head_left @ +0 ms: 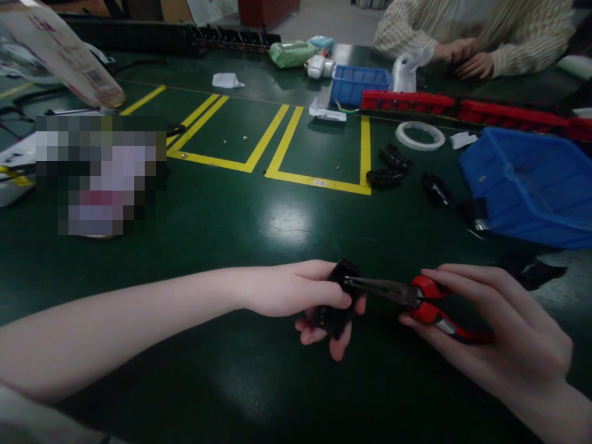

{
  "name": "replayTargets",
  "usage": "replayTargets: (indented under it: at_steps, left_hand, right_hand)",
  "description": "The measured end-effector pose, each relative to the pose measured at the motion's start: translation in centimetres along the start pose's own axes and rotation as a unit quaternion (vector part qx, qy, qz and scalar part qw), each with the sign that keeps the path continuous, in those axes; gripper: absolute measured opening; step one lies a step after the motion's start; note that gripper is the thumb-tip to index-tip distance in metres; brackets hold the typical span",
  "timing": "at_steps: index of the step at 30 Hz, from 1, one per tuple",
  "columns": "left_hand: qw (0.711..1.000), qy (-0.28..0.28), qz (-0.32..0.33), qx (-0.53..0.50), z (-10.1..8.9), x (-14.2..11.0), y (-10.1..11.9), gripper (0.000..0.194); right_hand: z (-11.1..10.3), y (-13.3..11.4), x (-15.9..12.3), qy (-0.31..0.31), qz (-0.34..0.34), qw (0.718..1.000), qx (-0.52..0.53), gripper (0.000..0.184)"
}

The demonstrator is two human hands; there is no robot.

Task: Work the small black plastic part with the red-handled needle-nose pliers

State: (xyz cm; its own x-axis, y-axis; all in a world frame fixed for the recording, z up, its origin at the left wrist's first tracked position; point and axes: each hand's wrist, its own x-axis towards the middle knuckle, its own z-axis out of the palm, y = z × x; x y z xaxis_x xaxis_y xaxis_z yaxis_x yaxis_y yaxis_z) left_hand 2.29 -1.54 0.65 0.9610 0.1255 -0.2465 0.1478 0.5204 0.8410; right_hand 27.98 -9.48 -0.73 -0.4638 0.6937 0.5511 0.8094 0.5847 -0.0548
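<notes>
My left hand [300,290] grips a black plastic part [333,314], thumb on top and fingers curled beneath it. In my right hand [513,333] is a pair of needle-nose pliers [411,295] with red handles. The long jaws point left, and their tips touch the upper face of the black part or lie just over it; a small shiny spot shows there. Whether the jaws pinch anything is too small to tell. Both hands are low over the dark green table [194,345].
To the right stands a blue bin [522,203], with several black parts [435,189] beside it. Behind them lie a tape roll [420,135] and a long red strip [509,115]. A smaller blue basket [358,84] is farther back. Across the table, a person rests their hands [467,57].
</notes>
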Motion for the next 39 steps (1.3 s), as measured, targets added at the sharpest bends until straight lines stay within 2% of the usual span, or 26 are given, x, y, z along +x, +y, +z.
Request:
replayTargets:
  at_steps: [4,7,8,11,12,14,18,23,25,28,32,35,39]
  left_hand:
    - [1.0,0.013,0.0,-0.001,0.1,0.1,-0.2,0.014]
    - [0.999,0.04,0.037,-0.004,0.5,-0.1,-0.3,0.019]
    - [0.997,0.055,0.049,-0.006,0.7,-0.2,-0.3,0.03]
    - [0.993,0.1,0.063,-0.003,1.5,-0.5,-0.4,0.083]
    - [0.992,0.11,0.065,0.005,1.7,-0.6,-0.5,0.095]
    - [0.989,0.128,0.072,0.03,2.0,-0.6,-0.7,0.106]
    - [0.984,0.138,0.086,0.069,2.1,-0.6,-1.1,0.093]
    - [0.984,0.129,0.079,0.098,1.7,-0.5,-1.3,0.073]
    - [0.981,0.131,0.083,0.119,1.5,-0.4,-1.3,0.072]
    - [0.966,0.17,0.098,0.169,1.5,-0.5,-1.2,0.072]
    - [0.928,0.232,0.125,0.264,1.2,-0.6,-1.0,0.072]
    - [0.907,0.239,0.153,0.312,0.9,-0.6,-1.0,0.076]
    - [0.895,0.229,0.178,0.338,0.6,-0.4,-1.2,0.087]
  right_hand:
    - [-0.1,0.0,-0.1,-0.003,-0.001,1.0,-0.006,0.045]
    - [-0.1,0.3,-0.3,0.0,0.008,1.0,-0.013,0.049]
    - [-0.1,0.4,-0.4,-0.002,0.011,1.0,-0.017,0.051]
    - [0.1,0.7,-0.3,-0.012,0.017,0.999,-0.028,0.054]
    - [0.2,0.8,-0.2,-0.016,0.018,0.999,-0.03,0.054]
    - [0.3,0.8,0.0,-0.023,0.019,0.999,-0.028,0.049]
    - [0.3,0.7,0.2,-0.033,0.022,0.999,-0.024,0.038]
    - [0.3,0.7,0.3,-0.044,0.006,0.998,-0.037,0.038]
    - [0.4,0.7,0.4,-0.045,0.004,0.998,-0.038,0.037]
    - [0.5,0.6,0.6,-0.048,0.003,0.998,-0.039,0.038]
    - [0.6,0.4,0.9,-0.049,0.012,0.998,-0.039,0.038]
    - [0.8,0.1,1.0,-0.053,0.03,0.997,-0.038,0.033]
    - [1.1,-0.5,1.5,-0.085,0.068,0.992,-0.058,0.025]
